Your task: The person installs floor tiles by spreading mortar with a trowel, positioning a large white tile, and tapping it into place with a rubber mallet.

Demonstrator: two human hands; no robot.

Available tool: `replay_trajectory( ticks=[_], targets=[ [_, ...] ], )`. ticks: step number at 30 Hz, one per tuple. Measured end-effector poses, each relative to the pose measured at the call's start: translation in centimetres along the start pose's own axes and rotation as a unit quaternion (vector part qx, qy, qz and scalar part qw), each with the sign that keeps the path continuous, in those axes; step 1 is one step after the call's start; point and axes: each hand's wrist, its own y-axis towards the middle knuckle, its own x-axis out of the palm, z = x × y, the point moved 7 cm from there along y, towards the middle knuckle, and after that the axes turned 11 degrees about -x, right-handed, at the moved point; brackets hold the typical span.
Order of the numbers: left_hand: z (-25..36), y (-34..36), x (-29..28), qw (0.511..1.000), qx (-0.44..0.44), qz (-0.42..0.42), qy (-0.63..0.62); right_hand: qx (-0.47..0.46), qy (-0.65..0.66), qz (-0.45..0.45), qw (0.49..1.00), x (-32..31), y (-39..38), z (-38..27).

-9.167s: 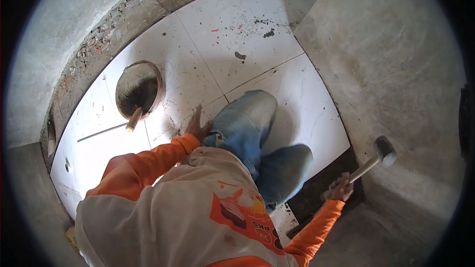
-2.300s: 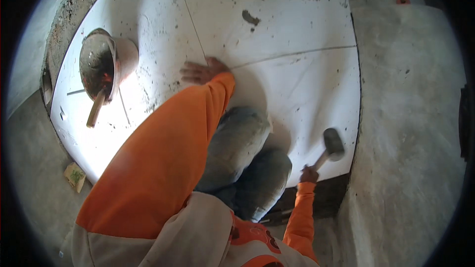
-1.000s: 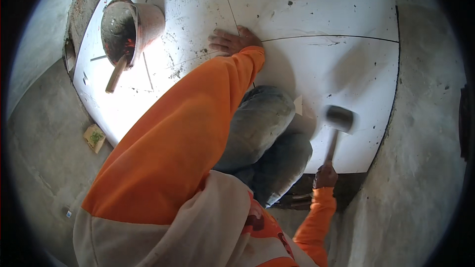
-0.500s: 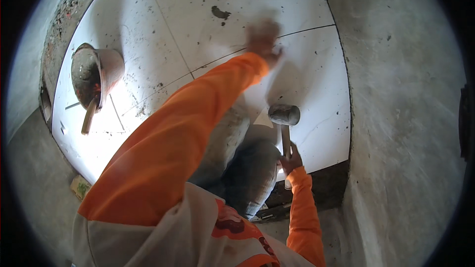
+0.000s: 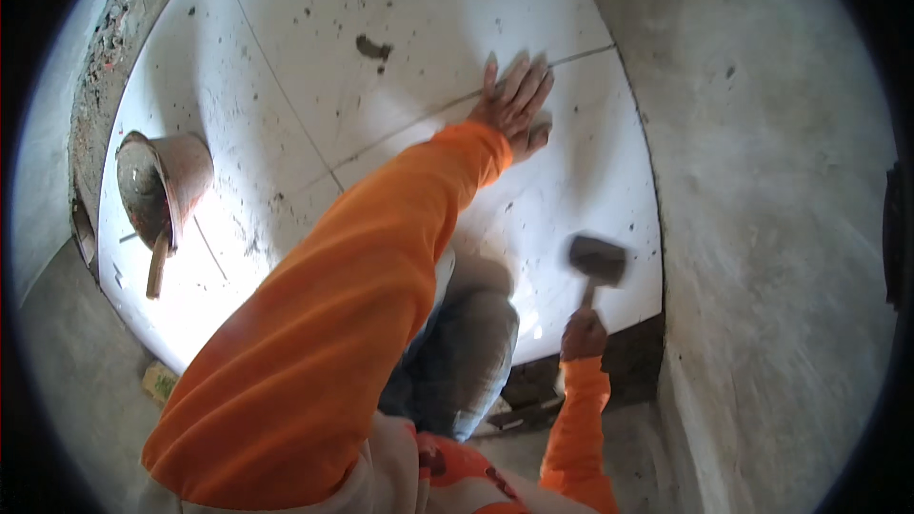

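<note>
My left hand (image 5: pixel 515 107) lies palm down with fingers spread on the white floor tiles (image 5: pixel 419 95), its fingertips by a joint between two tiles. In my right hand (image 5: pixel 583 335) is the handle of a mallet (image 5: pixel 597 260). The mallet's dark, thick head is slightly blurred and appears over the tile near the right wall. Whether the head touches the tile I cannot tell. Both arms wear orange sleeves, and my knee (image 5: pixel 476 343) is bent between them.
A mortar-stained bucket (image 5: pixel 186 171) lies tipped on the left, a wooden handle (image 5: pixel 155 271) sticking out of its mouth. Dark mortar crumbs (image 5: pixel 373 48) dot the tiles. A bare cement wall (image 5: pixel 762 209) bounds the right side. Beyond the tiles' near edge is a dark gap (image 5: pixel 628 362).
My left hand, blurred before, now rests flat on the tiles. My right hand has swung the mallet to the right, and its head has turned. The whole view has shifted slightly.
</note>
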Motion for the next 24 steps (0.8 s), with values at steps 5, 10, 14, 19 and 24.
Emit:
replay_trajectory(
  ticks=[5, 10, 14, 19, 24],
  targets=[
    [-0.5, -0.8, 0.4, 1.0, -0.008, -0.016, -0.009, -0.069, -0.092, 0.017, 0.993, 2.5, 0.5, -1.5],
    [1.0, -1.3, 0.2, 1.0, -0.002, -0.014, -0.006, -0.033, -0.008, 0.027, 0.999, 0.9, 0.8, 1.1],
    [-1.3, -3.0, 0.8, 0.999, -0.015, 0.023, -0.043, -0.046, -0.153, -0.058, 0.985, 0.1, -0.1, -0.6],
    [-3.0, -6.7, 0.0, 0.999, -0.033, -0.01, -0.018, 0.069, 0.065, 0.171, 0.981, -3.1, -3.5, 8.3],
    [-12.4, -18.4, 0.9, 0.993, -0.107, -0.042, -0.013, 0.192, 0.121, 0.156, 0.961, -1.3, -4.9, 2.2]
  ],
)
